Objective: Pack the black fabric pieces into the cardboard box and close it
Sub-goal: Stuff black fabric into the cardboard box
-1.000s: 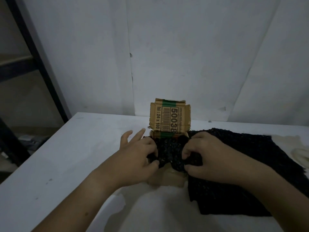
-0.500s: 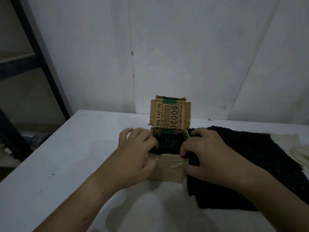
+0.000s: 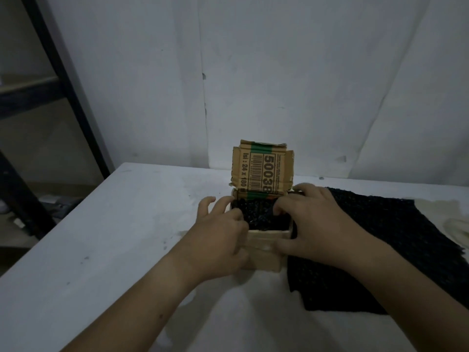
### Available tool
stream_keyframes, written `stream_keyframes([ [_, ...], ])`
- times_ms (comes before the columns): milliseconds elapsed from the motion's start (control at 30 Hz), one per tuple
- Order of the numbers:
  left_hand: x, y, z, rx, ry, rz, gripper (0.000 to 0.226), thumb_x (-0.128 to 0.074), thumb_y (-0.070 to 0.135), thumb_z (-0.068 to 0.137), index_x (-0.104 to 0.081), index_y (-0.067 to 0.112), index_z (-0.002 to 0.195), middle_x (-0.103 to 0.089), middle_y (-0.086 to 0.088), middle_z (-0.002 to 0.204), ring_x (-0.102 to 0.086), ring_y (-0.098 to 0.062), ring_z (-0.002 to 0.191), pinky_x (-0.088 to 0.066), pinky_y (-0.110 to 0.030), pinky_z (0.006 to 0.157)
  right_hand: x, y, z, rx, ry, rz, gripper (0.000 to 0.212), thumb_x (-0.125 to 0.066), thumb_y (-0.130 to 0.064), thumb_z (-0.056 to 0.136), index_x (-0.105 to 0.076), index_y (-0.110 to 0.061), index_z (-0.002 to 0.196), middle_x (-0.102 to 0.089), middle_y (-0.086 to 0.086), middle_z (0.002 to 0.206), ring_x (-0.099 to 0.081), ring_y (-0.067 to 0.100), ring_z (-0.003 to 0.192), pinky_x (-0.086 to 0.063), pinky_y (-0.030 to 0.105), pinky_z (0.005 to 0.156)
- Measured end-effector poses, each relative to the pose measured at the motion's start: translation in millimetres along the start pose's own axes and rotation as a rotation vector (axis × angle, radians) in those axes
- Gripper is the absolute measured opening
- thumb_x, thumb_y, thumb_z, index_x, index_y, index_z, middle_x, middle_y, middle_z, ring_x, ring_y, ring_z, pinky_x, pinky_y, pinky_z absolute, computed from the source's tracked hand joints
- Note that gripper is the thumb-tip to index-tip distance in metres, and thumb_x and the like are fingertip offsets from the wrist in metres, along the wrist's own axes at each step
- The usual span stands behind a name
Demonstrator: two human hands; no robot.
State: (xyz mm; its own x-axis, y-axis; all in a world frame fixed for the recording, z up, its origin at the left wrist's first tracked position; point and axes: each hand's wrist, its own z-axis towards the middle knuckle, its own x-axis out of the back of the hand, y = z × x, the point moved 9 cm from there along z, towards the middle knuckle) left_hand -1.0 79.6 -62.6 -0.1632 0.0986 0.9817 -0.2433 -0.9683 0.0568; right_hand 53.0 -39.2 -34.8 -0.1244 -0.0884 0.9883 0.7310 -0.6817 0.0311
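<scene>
A small cardboard box (image 3: 264, 255) stands on the white table, its printed lid (image 3: 262, 171) upright at the back. Black fabric (image 3: 264, 217) fills the box's opening. My left hand (image 3: 218, 240) rests against the box's left side, fingertips bent onto the fabric at the left rim. My right hand (image 3: 317, 224) is on the right side, its fingers curled down onto the fabric inside and its thumb on the front wall. More black fabric (image 3: 406, 250) lies flat on the table to the right, under my right forearm.
The white table (image 3: 101, 250) meets a white wall at the back. A dark metal rack (image 3: 50, 97) stands at the left beyond the table edge. A pale cloth (image 3: 454, 224) lies at the far right.
The bunched fabric has gone from above the front wall down into the box. Both hands moved back and lower onto the box's rim.
</scene>
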Motion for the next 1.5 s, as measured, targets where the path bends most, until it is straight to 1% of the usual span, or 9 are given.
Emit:
stream_keyframes([
  [167, 26.4, -14.3, -6.6, 0.06, 0.251, -0.126, 0.037, -0.033, 0.04, 0.09, -0.061, 0.029, 0.112, -0.054, 0.015, 0.115, -0.04, -0.008, 0.129, -0.007, -0.036, 0.114, -15.4, -2.2, 7.7, -0.033, -0.135, -0.154, 0.071, -0.054, -0.068, 0.068, -0.04, -0.022, 0.12, -0.054, 0.003, 0.121, -0.034, 0.029, 0.126, -0.023, 0.041, 0.109],
  [367, 10.6, -17.0, 3.8, 0.043, 0.143, -0.139, 0.043, -0.026, 0.03, 0.104, -0.044, 0.027, 0.142, -0.053, 0.005, 0.144, -0.02, -0.015, 0.15, -0.006, -0.045, 0.117, -29.8, 4.5, 8.8, -0.09, -0.271, 0.075, 0.082, -0.036, -0.076, 0.064, -0.032, -0.024, 0.127, -0.047, 0.004, 0.127, -0.031, 0.025, 0.13, -0.016, 0.041, 0.114],
  [467, 16.7, -30.8, 21.4, 0.077, 0.088, -0.153, 0.043, -0.039, 0.03, 0.1, -0.04, 0.03, 0.143, -0.054, 0.003, 0.142, -0.016, -0.019, 0.151, -0.002, -0.043, 0.117, -17.9, 18.4, 22.4, -0.122, -0.185, 0.147, 0.064, -0.041, -0.063, 0.082, -0.035, -0.029, 0.136, -0.052, 0.002, 0.127, -0.036, 0.025, 0.13, -0.022, 0.038, 0.109],
  [633, -1.5, -53.7, 48.6, 0.276, -0.371, -0.006, 0.079, -0.069, 0.057, 0.077, -0.034, 0.048, 0.148, 0.006, -0.003, 0.167, 0.009, -0.031, 0.152, -0.003, -0.052, 0.118, -19.7, 29.6, 40.6, -0.147, -0.263, 0.112, 0.083, -0.068, -0.068, 0.071, -0.041, -0.037, 0.142, -0.055, -0.002, 0.135, -0.044, 0.024, 0.127, -0.037, 0.038, 0.104],
  [800, -19.3, -51.8, 70.3, 0.326, -0.692, 0.063, 0.068, -0.069, 0.052, 0.082, -0.048, 0.033, 0.145, -0.048, -0.004, 0.144, -0.05, -0.025, 0.123, -0.043, -0.035, 0.096, -52.7, 24.6, 53.0, -0.191, -0.516, 0.182, 0.1, -0.078, -0.055, 0.073, -0.026, -0.027, 0.154, -0.036, -0.002, 0.155, -0.04, 0.02, 0.136, -0.036, 0.037, 0.112],
  [967, -35.5, -41.3, 77.6, 0.345, -0.497, 0.326, 0.055, -0.059, 0.035, 0.088, -0.046, 0.022, 0.14, -0.048, -0.009, 0.134, -0.039, -0.03, 0.126, -0.024, -0.045, 0.107, -68.8, 20.9, 60.6, -0.213, -0.557, 0.182, 0.104, -0.08, -0.046, 0.074, -0.02, -0.022, 0.156, -0.038, 0.004, 0.152, -0.043, 0.023, 0.133, -0.042, 0.036, 0.108],
  [1200, -10.3, -51.9, 52.1, 0.328, -0.551, -0.426, 0.058, -0.063, 0.051, 0.072, -0.061, 0.038, 0.129, -0.055, 0.01, 0.136, -0.05, -0.014, 0.119, -0.039, -0.033, 0.101, -44.9, 28.3, 53.5, -0.146, -0.594, 0.412, 0.096, -0.078, -0.058, 0.069, -0.033, -0.035, 0.15, -0.042, -0.009, 0.149, -0.041, 0.013, 0.132, -0.034, 0.035, 0.113],
  [1300, 1.4, -61.3, 51.8, 0.327, -0.456, -0.393, 0.031, -0.055, 0.04, 0.088, -0.07, 0.038, 0.116, -0.059, 0.011, 0.133, -0.053, -0.013, 0.119, -0.04, -0.031, 0.1, -34.9, 33.9, 54.1, -0.194, -0.537, 0.515, 0.092, -0.074, -0.066, 0.067, -0.039, -0.036, 0.146, -0.05, -0.008, 0.144, -0.045, 0.012, 0.13, -0.032, 0.037, 0.114],
  [1500, -9.5, -46.1, 64.3, 0.283, -0.399, -0.164, 0.02, -0.067, 0.019, 0.088, -0.07, 0.021, 0.107, -0.065, 0.0, 0.108, -0.056, -0.013, 0.086, -0.044, -0.021, 0.065, -48.9, 22.8, 58.8, -0.213, -0.516, 0.366, 0.094, -0.079, -0.057, 0.068, -0.036, -0.032, 0.148, -0.042, -0.003, 0.149, -0.043, 0.018, 0.13, -0.039, 0.037, 0.109],
])
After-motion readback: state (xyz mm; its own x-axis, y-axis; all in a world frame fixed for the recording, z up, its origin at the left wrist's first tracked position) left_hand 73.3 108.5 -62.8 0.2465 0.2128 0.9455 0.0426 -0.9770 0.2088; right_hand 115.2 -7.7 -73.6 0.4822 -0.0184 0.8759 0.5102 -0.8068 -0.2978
